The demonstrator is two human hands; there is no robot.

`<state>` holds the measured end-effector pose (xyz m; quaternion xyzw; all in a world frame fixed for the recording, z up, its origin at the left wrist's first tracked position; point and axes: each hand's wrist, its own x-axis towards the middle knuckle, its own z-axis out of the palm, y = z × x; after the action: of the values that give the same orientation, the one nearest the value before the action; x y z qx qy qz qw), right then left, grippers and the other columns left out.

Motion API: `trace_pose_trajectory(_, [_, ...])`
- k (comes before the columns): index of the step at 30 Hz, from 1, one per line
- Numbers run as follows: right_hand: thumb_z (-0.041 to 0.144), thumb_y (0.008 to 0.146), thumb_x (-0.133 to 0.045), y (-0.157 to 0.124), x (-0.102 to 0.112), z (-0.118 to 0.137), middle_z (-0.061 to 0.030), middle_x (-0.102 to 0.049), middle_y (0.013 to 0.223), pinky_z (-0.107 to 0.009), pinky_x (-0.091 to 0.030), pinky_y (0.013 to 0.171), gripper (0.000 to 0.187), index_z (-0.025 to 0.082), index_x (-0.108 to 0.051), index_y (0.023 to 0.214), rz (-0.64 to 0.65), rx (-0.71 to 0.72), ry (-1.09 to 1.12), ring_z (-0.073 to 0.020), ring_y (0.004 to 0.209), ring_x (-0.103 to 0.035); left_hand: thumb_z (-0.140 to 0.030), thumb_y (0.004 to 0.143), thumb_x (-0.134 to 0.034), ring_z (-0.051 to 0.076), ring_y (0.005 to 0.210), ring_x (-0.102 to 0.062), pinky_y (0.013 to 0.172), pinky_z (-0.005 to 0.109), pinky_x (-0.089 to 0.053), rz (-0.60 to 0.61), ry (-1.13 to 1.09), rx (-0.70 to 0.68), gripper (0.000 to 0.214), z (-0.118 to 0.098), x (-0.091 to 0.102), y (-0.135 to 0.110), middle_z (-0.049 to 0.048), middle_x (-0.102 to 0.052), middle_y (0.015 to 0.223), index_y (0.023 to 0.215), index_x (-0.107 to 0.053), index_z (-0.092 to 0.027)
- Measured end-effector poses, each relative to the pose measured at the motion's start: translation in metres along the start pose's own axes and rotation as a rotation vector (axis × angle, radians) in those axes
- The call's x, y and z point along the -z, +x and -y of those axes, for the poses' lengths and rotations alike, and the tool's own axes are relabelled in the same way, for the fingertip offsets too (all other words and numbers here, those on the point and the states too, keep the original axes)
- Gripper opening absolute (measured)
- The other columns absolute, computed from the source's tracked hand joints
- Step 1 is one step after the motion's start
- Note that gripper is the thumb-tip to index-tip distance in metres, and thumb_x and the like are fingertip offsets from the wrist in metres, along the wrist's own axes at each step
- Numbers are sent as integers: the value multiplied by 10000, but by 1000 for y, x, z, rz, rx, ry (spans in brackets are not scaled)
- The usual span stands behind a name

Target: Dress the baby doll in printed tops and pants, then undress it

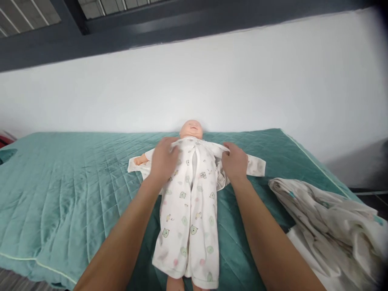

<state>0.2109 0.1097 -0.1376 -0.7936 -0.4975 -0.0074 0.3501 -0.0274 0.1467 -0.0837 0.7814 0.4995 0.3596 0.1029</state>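
Note:
A baby doll (pixel 191 129) lies on its back on a teal quilted bed (pixel 75 182), head toward the wall. It wears a white sleepsuit (pixel 189 210) printed with small animals, its front open down the middle. My left hand (pixel 163 159) rests on the doll's chest and grips the left edge of the sleepsuit near the collar. My right hand (pixel 234 161) pinches the right front panel of the sleepsuit beside the doll's shoulder. The doll's bare hand (pixel 140 160) pokes out of one sleeve; bare feet show at the bottom edge.
A crumpled white cloth (pixel 327 218) lies on the bed's right side, close to my right forearm. A white wall (pixel 212 81) runs behind the bed, with a dark window frame (pixel 121 24) above. The bed's near edge runs along the lower left.

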Motion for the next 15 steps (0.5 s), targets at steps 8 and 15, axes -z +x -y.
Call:
trace_pose_trajectory(8, [304, 949, -446, -7, 2, -4, -121, -719, 1230, -505, -230, 1135, 363, 201, -713, 1174, 23, -33, -91, -308, 1185, -574, -172, 902, -538, 309, 1147, -631, 957, 435, -487, 618, 506, -305, 297, -110, -68, 51, 172, -692, 1208, 1151, -693, -125])
trace_pose_trajectory(15, [292, 961, -429, -8, 8, -5, -102, -736, 1196, -446, -281, 1090, 363, 218, -719, 1166, 53, 24, -116, -296, 1152, -595, -176, 914, -553, 383, 1227, -596, 1011, 546, -444, 634, 613, -212, 448, -118, -104, 59, 274, -639, 1300, 1341, -584, -42])
